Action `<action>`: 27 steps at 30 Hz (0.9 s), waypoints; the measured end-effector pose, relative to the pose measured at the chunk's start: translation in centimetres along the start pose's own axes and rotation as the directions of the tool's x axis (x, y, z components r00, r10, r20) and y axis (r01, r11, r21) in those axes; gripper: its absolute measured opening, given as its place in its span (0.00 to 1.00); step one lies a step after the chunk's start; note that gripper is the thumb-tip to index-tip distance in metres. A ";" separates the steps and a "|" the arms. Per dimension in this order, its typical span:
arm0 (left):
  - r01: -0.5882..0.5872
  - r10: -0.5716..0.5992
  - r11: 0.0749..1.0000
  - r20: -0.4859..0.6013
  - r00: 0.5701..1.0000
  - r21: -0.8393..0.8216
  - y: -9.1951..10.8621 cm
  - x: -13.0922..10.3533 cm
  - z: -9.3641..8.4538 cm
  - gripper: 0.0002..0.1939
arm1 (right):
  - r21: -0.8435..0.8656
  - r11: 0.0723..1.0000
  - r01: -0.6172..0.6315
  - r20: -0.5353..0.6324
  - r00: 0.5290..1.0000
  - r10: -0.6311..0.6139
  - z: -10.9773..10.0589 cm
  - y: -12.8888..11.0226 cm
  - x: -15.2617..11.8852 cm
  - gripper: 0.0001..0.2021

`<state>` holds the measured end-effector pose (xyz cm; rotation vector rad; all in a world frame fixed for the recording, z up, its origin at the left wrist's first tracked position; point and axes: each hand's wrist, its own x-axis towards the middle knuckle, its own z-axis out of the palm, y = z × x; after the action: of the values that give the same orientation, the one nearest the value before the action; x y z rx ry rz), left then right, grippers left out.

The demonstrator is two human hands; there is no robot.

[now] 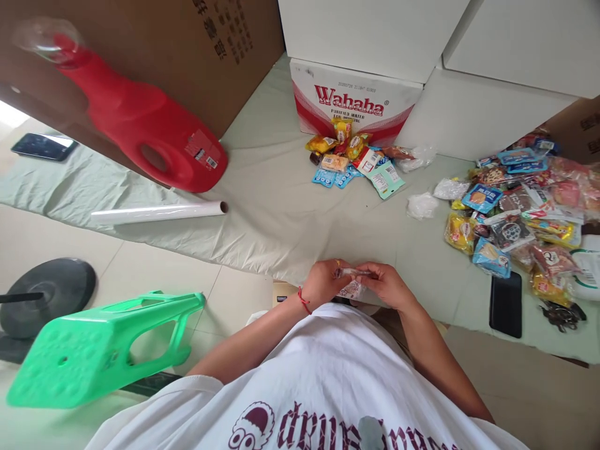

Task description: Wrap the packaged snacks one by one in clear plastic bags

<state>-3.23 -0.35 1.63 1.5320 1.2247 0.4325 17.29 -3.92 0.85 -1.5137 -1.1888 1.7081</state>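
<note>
Close to my body, at the front edge of the cloth-covered table (281,206), both hands hold a small clear plastic snack packet (350,289). My left hand (324,281), with a red string bracelet at the wrist, pinches its left side. Fingers of my right hand (385,284) are closed on the upper right part of the packet. Its contents look pale and are partly hidden by the fingers. Beyond my hands lies a small pile of snack packets, among them a yellow packet (357,145) and a pale green packet (387,179).
A Wahaha carton (351,100) stands behind the small pile. To the right are many snack packets (510,231), a black phone (506,304) and keys (562,315). At left are a red jug (154,131), a white roll (159,212), another phone (44,147) and a green stool (70,356).
</note>
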 end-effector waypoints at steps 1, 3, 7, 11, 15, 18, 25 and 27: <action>-0.024 0.024 1.000 0.013 1.000 0.015 -0.1 -0.1 0.0 0.16 | 0.001 1.000 0.003 -0.003 1.000 -0.003 -0.1 0.2 -0.2 0.17; -0.057 0.057 0.998 0.017 0.998 -0.004 -0.4 -0.1 -0.1 0.19 | -0.005 1.000 0.012 -0.046 0.999 -0.012 -0.3 0.7 -0.8 0.17; -0.114 0.132 0.989 -0.204 0.970 0.098 -2.0 0.7 -3.0 0.18 | -0.092 0.996 0.016 -0.205 0.978 -0.034 -1.7 1.2 -2.3 0.16; -0.012 0.225 0.907 -0.462 0.858 0.421 -5.3 2.1 -9.3 0.18 | -0.151 0.989 0.001 -0.356 0.933 -0.055 -4.6 1.3 -4.5 0.17; 0.108 0.283 0.826 -0.573 0.769 0.553 -9.2 3.0 -14.3 0.18 | -0.161 0.987 -0.021 -0.515 0.854 -0.066 -7.6 1.7 -6.7 0.17; 0.157 0.294 0.801 -0.608 0.738 0.578 -10.8 3.0 -15.2 0.17 | -0.107 0.994 -0.010 -0.633 0.772 -0.060 -9.0 2.2 -7.6 0.19; 0.150 0.313 0.777 -0.582 0.750 0.611 -10.6 2.8 -14.5 0.16 | 0.063 0.991 0.120 -0.793 0.609 -0.023 -13.7 1.9 -7.3 0.25; 0.132 0.319 0.785 -0.576 0.753 0.606 -10.6 2.9 -14.6 0.15 | -0.021 0.984 0.176 -0.859 0.500 -0.108 -17.1 0.9 -7.0 0.24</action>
<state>-18.51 8.35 -3.38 2.1101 1.9896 0.7365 35.42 -6.10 3.87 -1.8048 -0.6436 0.6326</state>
